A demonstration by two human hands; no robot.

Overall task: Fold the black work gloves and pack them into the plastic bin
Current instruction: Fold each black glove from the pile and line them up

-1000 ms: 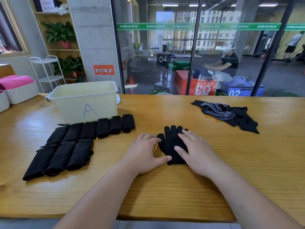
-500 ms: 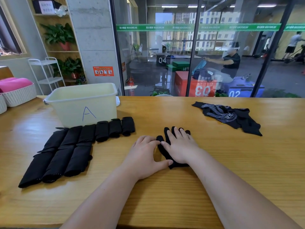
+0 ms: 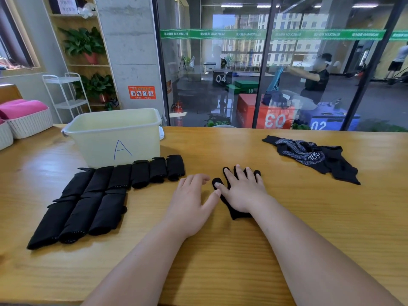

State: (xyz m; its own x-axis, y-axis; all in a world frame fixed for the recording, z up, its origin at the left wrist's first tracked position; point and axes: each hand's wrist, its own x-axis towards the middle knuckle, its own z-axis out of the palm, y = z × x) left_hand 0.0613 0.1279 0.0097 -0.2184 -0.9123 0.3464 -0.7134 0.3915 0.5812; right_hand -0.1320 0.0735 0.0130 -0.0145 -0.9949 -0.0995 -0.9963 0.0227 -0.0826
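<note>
Both hands gripped nothing: the right hand [image 3: 242,193] lay spread on the black glove [image 3: 239,214] beneath it, apparently flattening it for folding, the left hand [image 3: 192,202] resting beside, toward the plastic bin [image 3: 99,146].

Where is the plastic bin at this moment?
In the head view, the plastic bin stands at the far left of the table, directly behind the folded gloves.
</note>
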